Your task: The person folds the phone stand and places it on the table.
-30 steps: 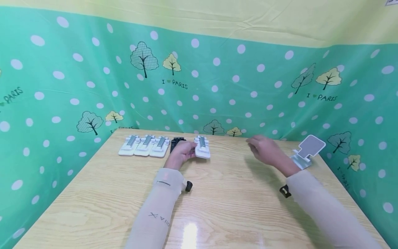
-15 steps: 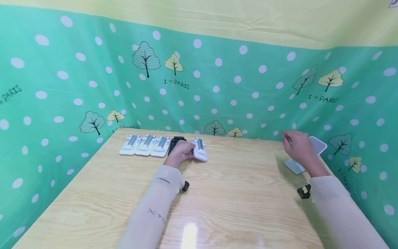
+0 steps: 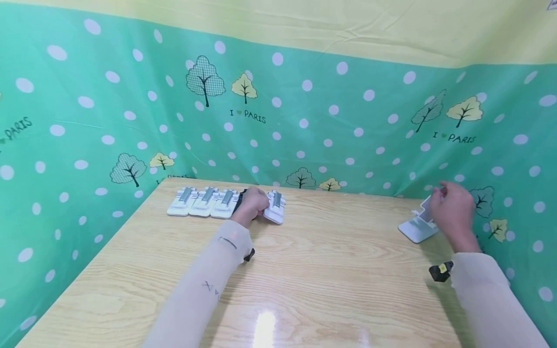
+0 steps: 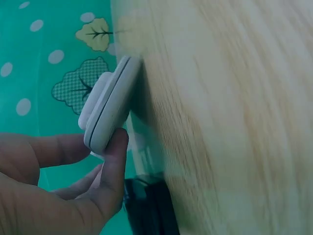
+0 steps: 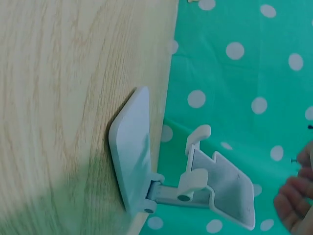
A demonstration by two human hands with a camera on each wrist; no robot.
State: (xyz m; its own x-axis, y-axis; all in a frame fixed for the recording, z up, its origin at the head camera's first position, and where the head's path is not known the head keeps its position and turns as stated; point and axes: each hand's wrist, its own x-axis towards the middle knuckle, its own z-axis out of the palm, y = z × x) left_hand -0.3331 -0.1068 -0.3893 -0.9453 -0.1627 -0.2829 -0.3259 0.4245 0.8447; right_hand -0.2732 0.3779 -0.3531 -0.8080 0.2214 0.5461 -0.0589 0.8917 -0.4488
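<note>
My left hand (image 3: 251,204) pinches the near edge of a white folded phone stand (image 3: 276,208) at the back of the table. In the left wrist view, thumb and fingers grip one end of this stand (image 4: 113,105), which leans on edge over the tabletop. Toward the right edge, an unfolded white phone stand (image 5: 132,142) rests on its flat base with its cradle raised. My right hand (image 3: 454,212) is beside that cradle and overlaps it in the head view. From the right wrist, the loosely curled fingers (image 5: 293,200) show apart from the stand.
Several white folded phone stands (image 3: 202,203) lie in a row at the back left. A black folded stand (image 4: 151,208), partly behind my left hand in the head view, lies beside them. Green dotted cloth (image 3: 304,121) hangs behind the wooden table (image 3: 322,270).
My right hand has moved right, from over the table to the unfolded stand. The left hand has shifted the folded stand slightly left, toward the black one, and tilted it.
</note>
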